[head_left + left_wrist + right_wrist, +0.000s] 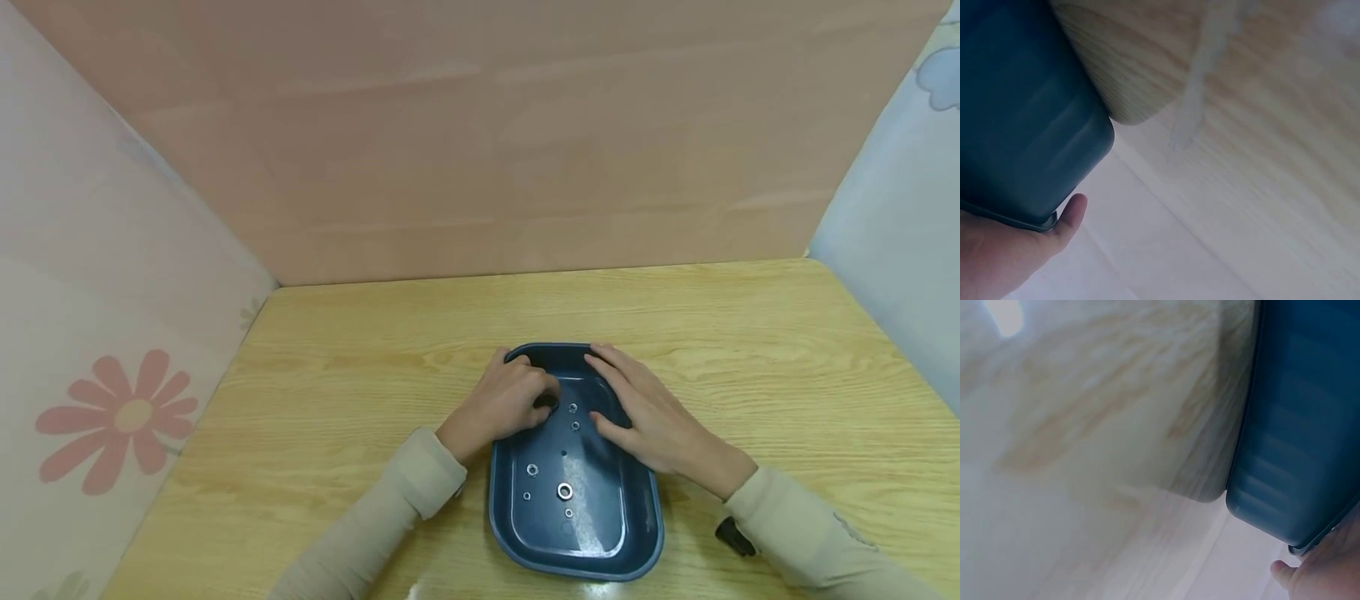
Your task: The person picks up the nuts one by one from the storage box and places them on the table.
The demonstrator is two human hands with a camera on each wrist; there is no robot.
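A dark blue rectangular tray point(600, 569) sits on the wooden table, with several metal nuts of different sizes spread over its floor. The largest nut point(565, 492) lies toward the near end; two smaller ones, including a nut point(573, 408), are between the hands. My left hand point(510, 400) reaches over the far left rim with curled fingers; a dark patch shows between thumb and forefinger, and whether it is an object or shadow is unclear. Across the far right rim lies my right hand point(645, 412), fingers extended. Both wrist views show the tray's outer wall point(1022, 112) and a finger beyond its rim.
The wood-grain table point(360, 358) extends around the tray. A tan panel point(480, 150) rises at the back, with a flower-printed wall point(135, 417) on the left and a pale wall point(900, 192) on the right. A small black object point(735, 537) shows beside the right sleeve.
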